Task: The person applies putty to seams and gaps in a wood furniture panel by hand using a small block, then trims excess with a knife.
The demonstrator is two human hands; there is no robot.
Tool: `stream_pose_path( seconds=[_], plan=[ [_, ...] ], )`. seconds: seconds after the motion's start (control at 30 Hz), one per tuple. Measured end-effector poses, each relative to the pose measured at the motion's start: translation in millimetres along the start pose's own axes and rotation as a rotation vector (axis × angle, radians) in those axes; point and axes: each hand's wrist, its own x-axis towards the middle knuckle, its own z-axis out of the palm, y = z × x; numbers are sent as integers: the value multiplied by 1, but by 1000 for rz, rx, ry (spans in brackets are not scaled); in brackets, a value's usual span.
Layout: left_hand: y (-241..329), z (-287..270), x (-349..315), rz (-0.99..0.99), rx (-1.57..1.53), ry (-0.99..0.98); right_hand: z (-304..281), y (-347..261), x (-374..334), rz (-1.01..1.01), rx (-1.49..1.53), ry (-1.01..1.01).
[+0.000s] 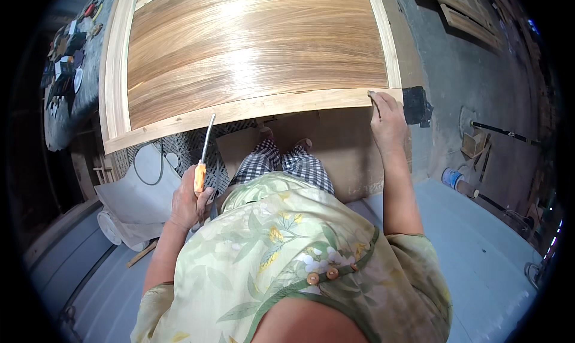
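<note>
My left hand (190, 199) is closed around the orange handle of a screwdriver (206, 142). The tool's long metal shaft points up and looks slightly bent; its tip appears against the near rail of a wooden panel (257, 49), though I cannot tell if they touch. Something else partly shows below that hand, too hidden to name. At the panel's near right corner, my right hand (389, 121) has its fingers pinched together on the pale frame rail (251, 109). Whatever sits between those fingertips is too small to make out. The panel has a brown, shiny wood-grain middle inside a pale frame.
A black object (417, 106) lies beside the panel's right corner. Tools and small items (66, 70) cover a surface at far left. A pale sheet (141, 190) lies near my left arm. A can (453, 178) stands at right, with cardboard (353, 151) by my feet.
</note>
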Motion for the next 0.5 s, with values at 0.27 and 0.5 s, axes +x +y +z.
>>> stream_pose_path(
  seconds=[0.27, 0.5],
  plan=[
    [14, -9, 23, 252, 165, -50, 5, 1, 6, -48, 31, -43],
    [28, -11, 39, 271, 60, -92, -3, -7, 8, 4, -3, -124]
  ],
)
